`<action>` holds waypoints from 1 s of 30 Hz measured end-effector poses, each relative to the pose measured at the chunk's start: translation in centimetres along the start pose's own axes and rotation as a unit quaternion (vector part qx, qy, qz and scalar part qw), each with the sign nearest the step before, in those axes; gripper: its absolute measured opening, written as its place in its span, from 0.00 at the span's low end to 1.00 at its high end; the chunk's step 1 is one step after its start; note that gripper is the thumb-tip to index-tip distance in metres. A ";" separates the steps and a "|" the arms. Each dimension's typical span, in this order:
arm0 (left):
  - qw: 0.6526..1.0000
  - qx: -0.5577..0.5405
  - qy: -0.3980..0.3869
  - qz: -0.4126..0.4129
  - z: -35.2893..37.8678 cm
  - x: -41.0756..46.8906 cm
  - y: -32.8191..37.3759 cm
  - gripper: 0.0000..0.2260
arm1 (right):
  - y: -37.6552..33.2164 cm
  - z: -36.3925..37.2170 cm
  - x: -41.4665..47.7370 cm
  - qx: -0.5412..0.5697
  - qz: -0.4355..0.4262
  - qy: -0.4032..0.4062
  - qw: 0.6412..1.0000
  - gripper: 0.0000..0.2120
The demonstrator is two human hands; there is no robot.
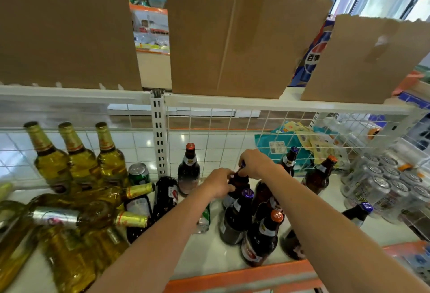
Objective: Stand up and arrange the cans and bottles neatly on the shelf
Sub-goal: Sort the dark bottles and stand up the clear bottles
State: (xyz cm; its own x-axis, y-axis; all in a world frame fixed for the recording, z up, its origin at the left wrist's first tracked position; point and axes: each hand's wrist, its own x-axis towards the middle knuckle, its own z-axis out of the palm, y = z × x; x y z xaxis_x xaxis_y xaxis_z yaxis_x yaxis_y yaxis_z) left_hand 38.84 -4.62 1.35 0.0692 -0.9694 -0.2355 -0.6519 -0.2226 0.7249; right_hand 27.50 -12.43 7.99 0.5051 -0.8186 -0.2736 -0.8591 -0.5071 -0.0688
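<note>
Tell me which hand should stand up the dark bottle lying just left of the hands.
Left, probably: the left hand is next to the lying dark bottle, while the right hand grips the brown bottle by its neck, farther right.

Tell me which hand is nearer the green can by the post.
Left. The left hand grips a dark bottle right of the green can; the right hand holds it farther right.

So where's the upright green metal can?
In the head view, the upright green metal can stands left of centre, between the three upright golden glass bottles and the white slotted post.
</note>
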 end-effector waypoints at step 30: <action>0.981 0.143 0.032 0.126 8.7 12.7 21.9 0.14 | 27.9 -3.4 -2.4 0.051 0.073 0.053 0.995 0.13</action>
State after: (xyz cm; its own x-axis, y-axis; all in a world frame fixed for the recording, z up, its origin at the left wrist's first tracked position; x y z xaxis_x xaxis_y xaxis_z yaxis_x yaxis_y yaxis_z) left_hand 18.92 -20.93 8.60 -0.0803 -0.9965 -0.0234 -0.8389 0.0549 0.5416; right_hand 2.56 -25.56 10.03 0.3750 -0.9085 -0.1847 -0.9253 -0.3545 -0.1347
